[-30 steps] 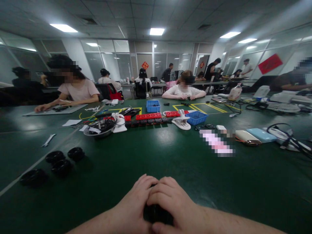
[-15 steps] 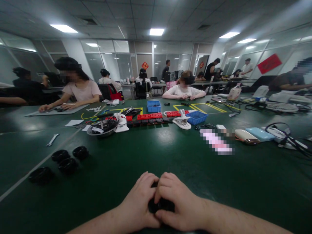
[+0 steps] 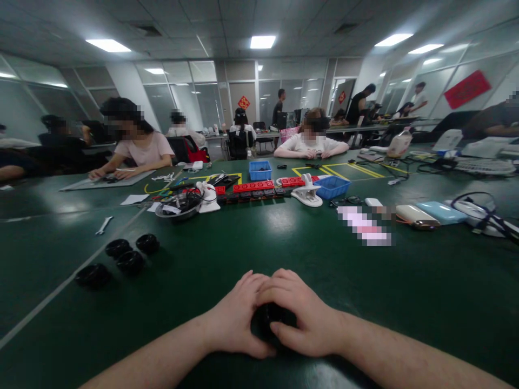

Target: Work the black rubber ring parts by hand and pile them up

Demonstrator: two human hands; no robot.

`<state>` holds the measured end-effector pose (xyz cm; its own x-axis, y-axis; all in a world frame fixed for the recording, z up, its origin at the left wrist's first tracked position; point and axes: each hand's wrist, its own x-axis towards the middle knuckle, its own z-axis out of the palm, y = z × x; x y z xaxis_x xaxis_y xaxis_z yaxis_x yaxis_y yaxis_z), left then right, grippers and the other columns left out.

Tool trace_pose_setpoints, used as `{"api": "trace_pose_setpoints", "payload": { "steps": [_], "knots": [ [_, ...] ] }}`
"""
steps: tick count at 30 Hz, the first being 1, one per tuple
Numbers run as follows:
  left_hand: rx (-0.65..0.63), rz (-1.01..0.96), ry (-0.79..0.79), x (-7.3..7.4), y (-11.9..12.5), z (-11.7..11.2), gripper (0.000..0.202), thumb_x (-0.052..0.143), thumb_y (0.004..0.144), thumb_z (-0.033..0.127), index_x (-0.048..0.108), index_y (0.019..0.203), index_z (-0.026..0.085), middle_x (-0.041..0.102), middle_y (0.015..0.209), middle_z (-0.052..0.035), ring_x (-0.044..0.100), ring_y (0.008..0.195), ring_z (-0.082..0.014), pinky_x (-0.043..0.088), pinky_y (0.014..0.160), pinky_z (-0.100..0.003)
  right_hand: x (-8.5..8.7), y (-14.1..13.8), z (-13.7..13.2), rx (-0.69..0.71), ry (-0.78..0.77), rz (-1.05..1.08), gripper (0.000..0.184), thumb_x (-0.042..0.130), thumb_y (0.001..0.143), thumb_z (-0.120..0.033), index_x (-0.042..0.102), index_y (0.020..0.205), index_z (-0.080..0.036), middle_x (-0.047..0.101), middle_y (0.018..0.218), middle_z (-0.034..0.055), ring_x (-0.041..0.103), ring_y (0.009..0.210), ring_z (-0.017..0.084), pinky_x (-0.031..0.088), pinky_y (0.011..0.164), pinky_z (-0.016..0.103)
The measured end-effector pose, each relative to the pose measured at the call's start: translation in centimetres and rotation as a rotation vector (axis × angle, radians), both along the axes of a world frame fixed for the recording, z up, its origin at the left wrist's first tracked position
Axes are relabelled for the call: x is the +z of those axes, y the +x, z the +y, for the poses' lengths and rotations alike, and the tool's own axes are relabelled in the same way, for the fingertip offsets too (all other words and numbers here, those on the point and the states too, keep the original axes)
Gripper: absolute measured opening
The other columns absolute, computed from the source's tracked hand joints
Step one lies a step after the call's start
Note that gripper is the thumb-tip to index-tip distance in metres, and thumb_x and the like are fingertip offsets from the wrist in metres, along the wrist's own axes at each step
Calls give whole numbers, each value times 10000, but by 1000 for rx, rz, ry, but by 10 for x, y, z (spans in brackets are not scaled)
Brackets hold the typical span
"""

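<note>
My left hand (image 3: 235, 319) and my right hand (image 3: 302, 316) lie together on the green table (image 3: 284, 254) near its front edge. Both are curled around a small black object (image 3: 268, 320) between the palms. Only a dark patch of it shows between the fingers and thumbs, so I cannot name it. The fingertips of the two hands touch over its top.
Several black round parts (image 3: 121, 256) lie at the left, with a small wrench (image 3: 104, 225) behind them. Across the middle stand a bowl of cables (image 3: 178, 205), red and black power strips (image 3: 251, 190), blue bins (image 3: 332, 186) and power banks (image 3: 425, 213). Other people sit at the far side.
The view has tilted a little, so everything on the table sits higher and further right. My hands stay clasped over the black object, the fingers closing slightly tighter over its top.
</note>
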<state>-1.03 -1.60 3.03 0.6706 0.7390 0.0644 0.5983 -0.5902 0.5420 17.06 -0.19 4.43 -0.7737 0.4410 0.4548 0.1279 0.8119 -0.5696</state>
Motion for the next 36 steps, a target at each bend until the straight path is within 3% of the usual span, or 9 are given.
{"api": "trace_pose_setpoints", "payload": {
  "steps": [5,8,13,17,23,27,31,34,36],
  "knots": [
    [213,-5,33,-1,11,-7,721,768,470,530,526,1049,175,548,1060,-81,488,1041,-293,130,1040,-590,-2,1,0,-150,4,-28,293,510,762,-423,541,879,-156,574,829,55,462,771,189,356,734,358],
    [284,11,78,-4,15,-9,514,767,505,467,553,875,181,551,922,-44,522,928,-265,169,1024,-591,-6,0,1,-203,34,-101,365,606,699,-504,526,796,-160,554,783,35,454,743,176,353,703,333],
    [170,-33,48,-5,11,-5,361,746,509,233,557,812,184,544,922,-25,508,924,-225,261,1020,-473,-4,1,3,-186,34,-217,295,713,630,-362,522,746,-169,562,760,4,477,754,163,360,692,302],
    [51,-89,-35,-6,7,3,317,715,538,162,590,825,215,533,1029,-13,459,1028,-231,386,915,-345,0,4,4,9,14,-175,157,569,665,-188,555,821,-178,609,823,13,509,796,161,375,761,319],
    [-8,-105,-5,-14,4,9,257,699,596,210,631,843,235,532,1030,-11,457,1045,-235,345,957,-349,-3,5,4,125,11,-130,227,401,610,-140,570,756,-182,649,784,13,528,771,160,370,790,340],
    [8,-82,-43,-11,6,6,416,674,589,200,595,993,253,528,1079,-20,461,1063,-245,352,963,-375,-3,6,3,137,44,-67,283,412,645,-183,573,878,-172,653,919,30,539,846,163,362,811,341],
    [31,-36,-31,-9,7,3,706,719,539,302,455,1191,247,502,1176,-52,448,1105,-287,241,1037,-496,-1,7,2,10,64,-74,304,514,709,-289,528,989,-173,613,1021,57,517,912,187,362,805,343],
    [79,-6,17,-14,6,3,822,756,479,524,455,1185,229,516,1165,-74,452,1107,-318,152,1052,-571,-4,6,3,-113,64,-102,372,627,684,-392,522,967,-174,612,947,48,513,844,184,370,758,327],
    [121,9,38,-18,7,3,748,735,483,584,516,1094,214,545,1102,-77,483,1060,-315,163,1045,-585,-7,6,3,-158,76,-140,395,656,667,-466,537,905,-174,607,896,40,508,810,181,371,722,313]
  ]
}}
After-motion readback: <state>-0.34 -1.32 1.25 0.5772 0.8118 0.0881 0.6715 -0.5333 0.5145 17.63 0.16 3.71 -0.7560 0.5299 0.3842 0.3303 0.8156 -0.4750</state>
